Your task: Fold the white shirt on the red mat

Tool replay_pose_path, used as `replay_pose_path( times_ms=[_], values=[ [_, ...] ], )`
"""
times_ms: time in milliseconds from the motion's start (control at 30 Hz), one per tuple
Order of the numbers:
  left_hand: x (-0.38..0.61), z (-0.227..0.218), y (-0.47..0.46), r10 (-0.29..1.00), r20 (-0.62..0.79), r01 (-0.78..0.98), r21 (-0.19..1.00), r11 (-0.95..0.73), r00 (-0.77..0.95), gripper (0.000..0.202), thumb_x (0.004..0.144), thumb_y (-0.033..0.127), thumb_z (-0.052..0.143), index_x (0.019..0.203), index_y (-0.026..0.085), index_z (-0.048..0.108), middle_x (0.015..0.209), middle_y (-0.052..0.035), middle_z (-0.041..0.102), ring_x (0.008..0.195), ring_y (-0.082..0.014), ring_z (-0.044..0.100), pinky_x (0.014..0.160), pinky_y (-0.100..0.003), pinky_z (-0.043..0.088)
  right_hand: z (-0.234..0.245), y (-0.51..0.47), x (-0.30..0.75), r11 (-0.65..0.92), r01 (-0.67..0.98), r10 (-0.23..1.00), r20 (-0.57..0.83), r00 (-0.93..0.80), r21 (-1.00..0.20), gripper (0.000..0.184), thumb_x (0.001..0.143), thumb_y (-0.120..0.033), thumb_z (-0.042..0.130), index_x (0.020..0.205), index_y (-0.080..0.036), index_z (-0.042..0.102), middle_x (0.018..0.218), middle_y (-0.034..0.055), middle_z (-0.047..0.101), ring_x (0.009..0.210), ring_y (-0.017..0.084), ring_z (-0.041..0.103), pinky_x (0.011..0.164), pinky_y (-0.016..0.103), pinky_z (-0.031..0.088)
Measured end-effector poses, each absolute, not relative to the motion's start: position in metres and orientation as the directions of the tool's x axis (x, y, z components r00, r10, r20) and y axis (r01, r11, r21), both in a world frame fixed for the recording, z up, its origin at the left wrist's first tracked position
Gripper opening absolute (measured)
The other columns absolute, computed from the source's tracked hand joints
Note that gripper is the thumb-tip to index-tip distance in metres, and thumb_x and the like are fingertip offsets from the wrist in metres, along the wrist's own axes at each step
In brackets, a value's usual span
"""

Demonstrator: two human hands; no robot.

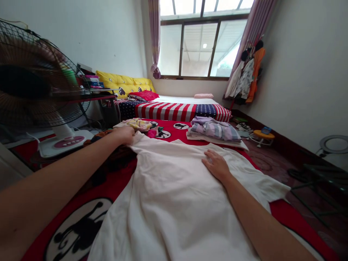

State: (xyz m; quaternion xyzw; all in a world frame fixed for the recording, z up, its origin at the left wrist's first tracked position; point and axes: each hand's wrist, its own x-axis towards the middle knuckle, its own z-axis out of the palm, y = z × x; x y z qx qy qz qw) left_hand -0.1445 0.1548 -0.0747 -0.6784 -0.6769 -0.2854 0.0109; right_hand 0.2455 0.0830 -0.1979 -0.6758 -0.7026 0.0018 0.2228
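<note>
A white garment (168,188) lies spread over a red bedspread (108,181) printed with black cartoon figures. My left hand (124,135) is closed on the garment's far left corner, gripping the cloth. Flat on the cloth near its far right side rests my right hand (216,165), fingers stretched out and holding nothing. Both forearms reach in from the bottom of the head view.
A folded stack of striped clothes (213,129) sits beyond my right hand. A loose pile of yellow and pink clothes (137,124) lies past my left hand. A standing fan (35,83) is at left. A flag-patterned bed (176,108), hanging clothes (247,76) and a small stool (263,136) are further back.
</note>
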Motion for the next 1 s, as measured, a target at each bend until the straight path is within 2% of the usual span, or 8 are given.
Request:
replay_pose_path(
  times_ms=[100,233,400,533,633,733,867,1000],
  values=[
    [-0.131,-0.067,0.152,0.934,0.345,0.972,0.237,0.01,-0.094,0.02,0.048,0.023,0.079,0.055,0.016,0.062,0.067,-0.015,0.062,0.094,-0.0487,0.06,0.082,-0.063,0.041,-0.198,0.083,0.244,0.085,0.95,0.95,0.311,0.013,-0.299,0.041,0.088,-0.037,0.052,0.124,-0.018,0.06,0.142,0.0112,0.049,0.133,0.025,0.042,0.11,0.044,0.032],
    [-0.081,-0.064,0.154,0.931,0.364,0.989,0.131,-0.062,0.01,0.021,0.069,0.032,0.069,0.083,0.016,0.07,0.096,-0.019,0.067,0.106,-0.0451,0.057,0.088,-0.056,0.042,-0.2,0.084,0.244,0.101,0.933,0.938,0.346,0.027,-0.345,0.039,0.086,-0.035,0.054,0.12,-0.018,0.062,0.139,0.0128,0.051,0.132,0.027,0.044,0.111,0.047,0.031],
    [-0.011,-0.09,0.164,0.935,0.327,0.974,0.131,-0.186,0.135,0.035,0.078,0.031,0.061,0.11,0.018,0.065,0.113,-0.0168,0.065,0.113,-0.0375,0.057,0.095,-0.047,0.042,-0.2,0.09,0.259,0.205,0.685,0.832,0.493,0.254,-0.699,0.043,0.079,-0.033,0.057,0.119,-0.016,0.059,0.132,0.0154,0.054,0.112,0.026,0.06,0.096,0.043,0.05],
    [0.013,-0.119,0.181,0.972,0.179,0.956,0.224,-0.189,0.151,0.036,0.066,0.037,0.072,0.097,0.019,0.069,0.103,-0.0136,0.07,0.102,-0.0326,0.063,0.084,-0.036,0.049,-0.199,0.093,0.282,0.136,0.301,0.791,0.287,0.541,-0.944,0.065,0.078,-0.036,0.058,0.137,-0.021,0.037,0.143,0.0167,0.036,0.092,0.022,0.069,0.071,0.034,0.062],
    [0.017,-0.134,0.196,0.983,0.079,0.933,0.308,-0.184,0.167,0.022,0.061,0.029,0.073,0.08,0.017,0.07,0.079,-0.0096,0.072,0.078,-0.0256,0.067,0.069,-0.028,0.051,-0.2,0.094,0.297,0.049,0.169,0.825,0.135,0.549,-0.984,0.074,0.076,-0.029,0.058,0.143,-0.025,0.026,0.149,0.0172,0.024,0.091,0.02,0.07,0.073,0.03,0.062],
    [0.017,-0.138,0.206,0.983,0.085,0.905,0.385,-0.183,0.163,0.015,0.07,0.019,0.063,0.083,0.014,0.068,0.067,-0.007,0.069,0.064,-0.0202,0.066,0.062,-0.026,0.05,-0.201,0.096,0.304,0.011,0.116,0.855,0.07,0.515,-0.993,0.07,0.074,-0.027,0.062,0.138,-0.017,0.037,0.143,0.019,0.036,0.092,0.022,0.07,0.08,0.032,0.061],
    [0.02,-0.142,0.209,0.957,0.264,0.88,0.419,-0.224,0.119,0.033,0.085,0.013,0.041,0.115,0.012,0.057,0.097,-0.0102,0.071,0.092,-0.018,0.066,0.082,-0.028,0.049,-0.203,0.104,0.304,0.104,0.196,0.818,0.196,0.54,-0.975,0.061,0.07,-0.028,0.068,0.126,-0.011,0.051,0.121,0.0158,0.06,0.107,0.027,0.064,0.095,0.038,0.053],
    [0.024,-0.161,0.203,0.937,0.295,0.867,0.399,-0.3,0.188,0.041,0.087,0.021,0.048,0.126,0.012,0.05,0.125,-0.014,0.061,0.118,-0.0225,0.056,0.099,-0.031,0.042,-0.206,0.108,0.298,0.174,0.23,0.825,0.27,0.497,-0.957,0.072,0.072,-0.025,0.065,0.138,-0.012,0.039,0.141,0.018,0.047,0.128,0.028,0.049,0.106,0.04,0.043]
  ],
)
